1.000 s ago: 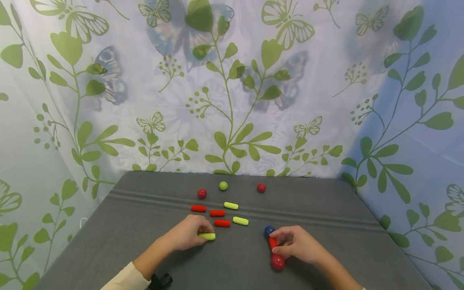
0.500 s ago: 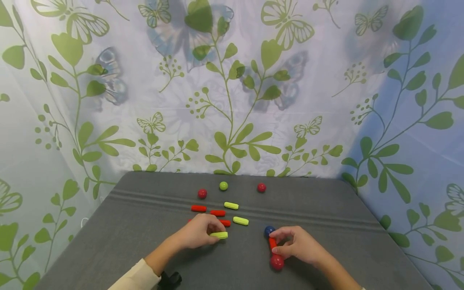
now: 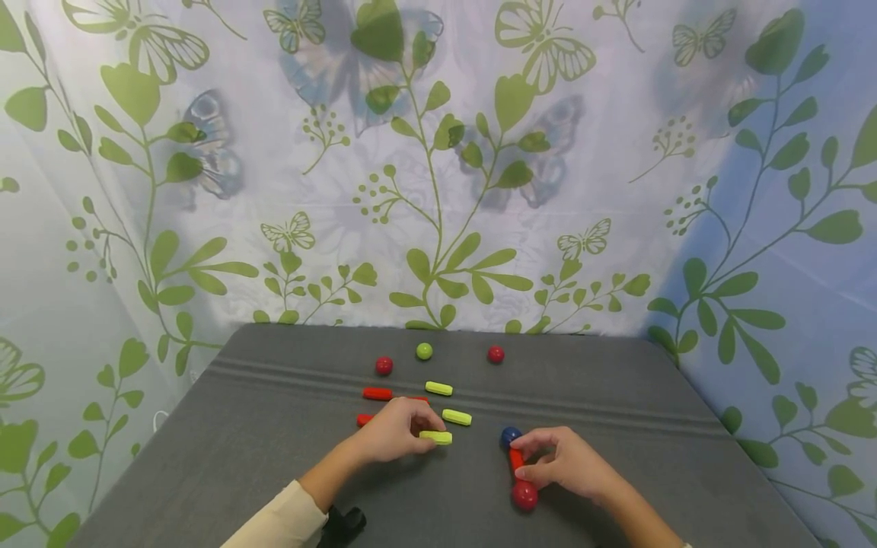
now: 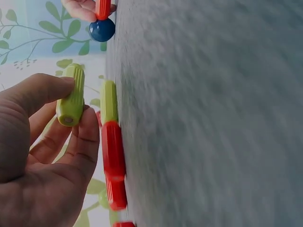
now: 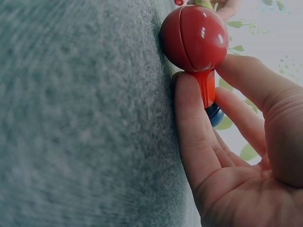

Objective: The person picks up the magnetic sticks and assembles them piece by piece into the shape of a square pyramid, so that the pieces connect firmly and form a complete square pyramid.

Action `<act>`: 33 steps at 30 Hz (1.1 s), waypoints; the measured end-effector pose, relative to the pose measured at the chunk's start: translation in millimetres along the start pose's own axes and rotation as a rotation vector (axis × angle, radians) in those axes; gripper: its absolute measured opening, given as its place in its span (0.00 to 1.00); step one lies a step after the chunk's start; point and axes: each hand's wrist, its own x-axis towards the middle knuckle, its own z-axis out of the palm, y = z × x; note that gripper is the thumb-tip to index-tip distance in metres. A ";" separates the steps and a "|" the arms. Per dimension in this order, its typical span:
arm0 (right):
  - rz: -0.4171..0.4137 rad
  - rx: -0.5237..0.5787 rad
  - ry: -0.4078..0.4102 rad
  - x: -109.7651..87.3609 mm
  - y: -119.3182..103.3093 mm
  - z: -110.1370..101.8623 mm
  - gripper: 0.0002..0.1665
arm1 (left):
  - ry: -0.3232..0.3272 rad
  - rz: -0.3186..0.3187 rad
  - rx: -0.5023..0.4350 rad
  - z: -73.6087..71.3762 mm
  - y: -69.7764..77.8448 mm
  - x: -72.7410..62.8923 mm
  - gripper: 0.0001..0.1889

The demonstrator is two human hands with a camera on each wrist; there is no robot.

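Observation:
My left hand (image 3: 397, 430) pinches a yellow-green ribbed rod (image 3: 436, 438) between thumb and fingers. In the left wrist view, this yellow-green rod (image 4: 71, 94) is held off the table, apart from the rods lying there. To the right, my right hand (image 3: 565, 463) grips a red rod (image 3: 516, 458) with a dark blue ball (image 3: 510, 436) at its far end and a larger-looking red ball (image 3: 524, 495) at its near end. In the right wrist view the red ball (image 5: 194, 38) is close to the table surface, and fingers partly cover the red rod (image 5: 207, 87).
Two yellow-green rods (image 3: 457, 417) and several red rods (image 3: 377, 393) lie beyond my left hand, which partly covers some. Farther back sit a green ball (image 3: 424, 351) and two red balls (image 3: 495, 355). A patterned curtain (image 3: 438, 190) hangs behind the grey table (image 3: 582, 373).
My left hand has moved right and slightly away with the yellow-green rod, nearing the right hand and covering different red rods. The right hand and its red rod with balls stay nearly still.

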 end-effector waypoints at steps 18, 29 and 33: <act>0.005 0.050 0.015 1.5 1.7 2.2 0.29 | 0.050 -0.082 0.007 41.8 18.6 43.4 0.07; 0.025 0.055 0.027 2.9 2.1 2.1 0.30 | 0.029 -0.138 0.065 54.3 31.1 60.6 0.06; 0.029 0.057 0.027 3.4 3.3 2.0 0.30 | 0.021 -0.159 0.065 56.4 30.6 62.2 0.06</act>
